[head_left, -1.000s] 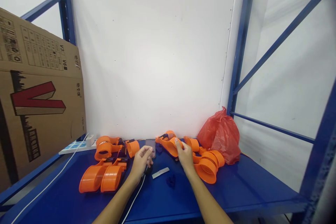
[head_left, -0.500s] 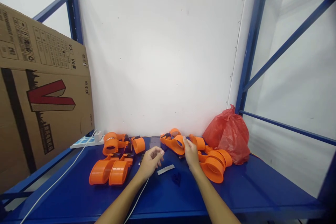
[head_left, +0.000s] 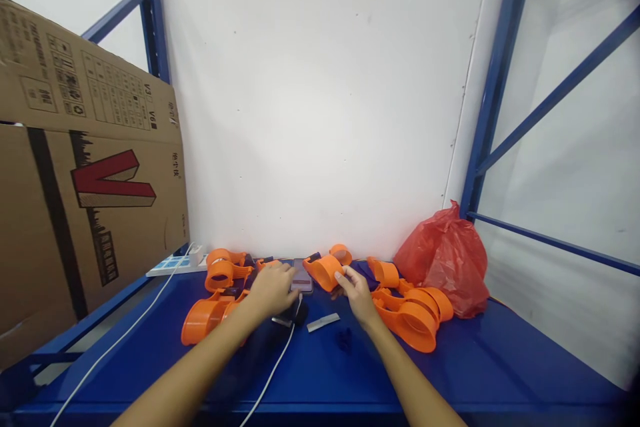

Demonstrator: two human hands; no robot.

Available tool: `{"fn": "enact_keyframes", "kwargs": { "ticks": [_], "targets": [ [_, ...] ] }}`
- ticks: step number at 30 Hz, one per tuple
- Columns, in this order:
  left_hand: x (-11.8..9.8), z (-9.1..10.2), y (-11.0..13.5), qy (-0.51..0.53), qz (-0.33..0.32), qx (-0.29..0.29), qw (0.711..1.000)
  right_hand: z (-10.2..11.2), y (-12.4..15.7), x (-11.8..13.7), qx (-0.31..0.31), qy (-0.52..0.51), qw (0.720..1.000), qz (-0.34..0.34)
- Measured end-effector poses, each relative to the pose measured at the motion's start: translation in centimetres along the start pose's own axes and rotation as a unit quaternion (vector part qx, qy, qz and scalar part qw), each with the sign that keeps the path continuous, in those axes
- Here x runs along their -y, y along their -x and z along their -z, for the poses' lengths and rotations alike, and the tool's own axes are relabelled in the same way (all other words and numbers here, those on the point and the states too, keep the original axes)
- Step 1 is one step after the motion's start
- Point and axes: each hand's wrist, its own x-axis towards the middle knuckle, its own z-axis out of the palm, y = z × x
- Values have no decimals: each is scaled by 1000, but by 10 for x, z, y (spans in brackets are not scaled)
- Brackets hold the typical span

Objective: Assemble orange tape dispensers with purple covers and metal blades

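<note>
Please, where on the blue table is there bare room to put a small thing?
Widest: the right front of the table, between the right orange parts, red bag and front edge. Smaller: before the white strip, right of the middle cable. Crowded: around the left hand and right hand, among other orange parts and phone.

On the cardboard box (head_left: 95, 140) at left, a big red V (head_left: 107, 170) lies on its side; beyond it stand "V3" and "V6", the latter beside a filled square. A recycling mark (head_left: 79, 110) sits among the handling symbols; the Chinese characters are too blurred to read.
</note>
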Motion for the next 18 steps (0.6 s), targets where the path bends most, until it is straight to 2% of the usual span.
{"fn": "enact_keyframes", "kwargs": {
  "ticks": [3, 7, 10, 14, 18],
  "targets": [
    [26, -4, -13, -112, 24, 61, 992, -13, -6, 0, 17, -33, 999, -19],
    [44, -13, -21, -179, 35, 126, 975, -40, -21, -2, 20, -86, 994, -65],
    [50, -13, -21, -185, 44, 140, 972, -65, -35, -11, 17, -99, 990, -99],
    [56, -4, -17, -198, 58, 149, 967, -98, -53, -34, -31, -33, 991, -126],
    [58, 5, -14, -208, 71, 145, 965, -118, -69, -51, -38, -8, 990, -136]
  ]
}}
